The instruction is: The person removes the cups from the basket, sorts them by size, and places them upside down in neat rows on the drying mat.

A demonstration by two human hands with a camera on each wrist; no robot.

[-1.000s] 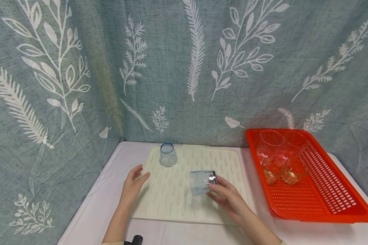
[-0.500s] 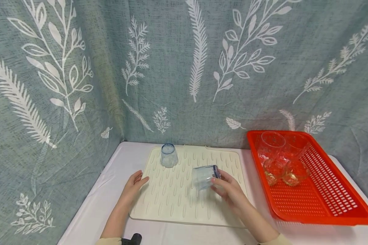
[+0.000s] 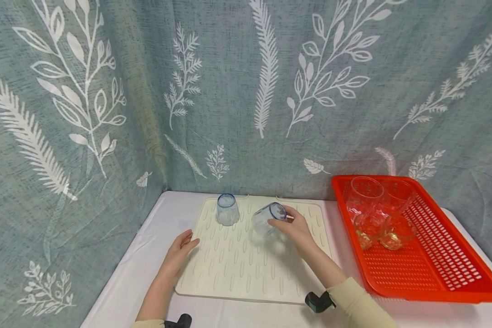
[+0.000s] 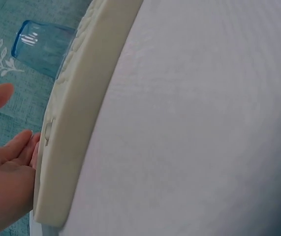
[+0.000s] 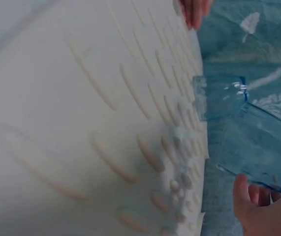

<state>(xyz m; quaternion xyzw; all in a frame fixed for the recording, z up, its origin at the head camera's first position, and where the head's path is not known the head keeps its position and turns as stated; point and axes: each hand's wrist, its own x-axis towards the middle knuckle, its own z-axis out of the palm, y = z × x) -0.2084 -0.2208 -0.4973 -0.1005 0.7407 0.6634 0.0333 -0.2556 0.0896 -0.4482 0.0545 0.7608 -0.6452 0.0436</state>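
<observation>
At the far end of the red, rectangular, perforated plastic basket (image 3: 402,275) are two tall clear glasses (image 3: 366,195), with two short, gold-tinged clear glasses (image 3: 397,232) just nearer inside it, while the basket rests on a white counter (image 3: 125,269) before a grey-green fabric curtain (image 3: 225,91) printed with white leaves.

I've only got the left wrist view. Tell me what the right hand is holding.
Observer: The right hand grips a blue-edged glass.
Operator: Report how that glass is angled.
Observer: It is tilted, with its blue-edged end raised.
Operator: Now tell me what lies to the right of the pale mat.
Observer: A red basket with several other glasses in it.
</observation>
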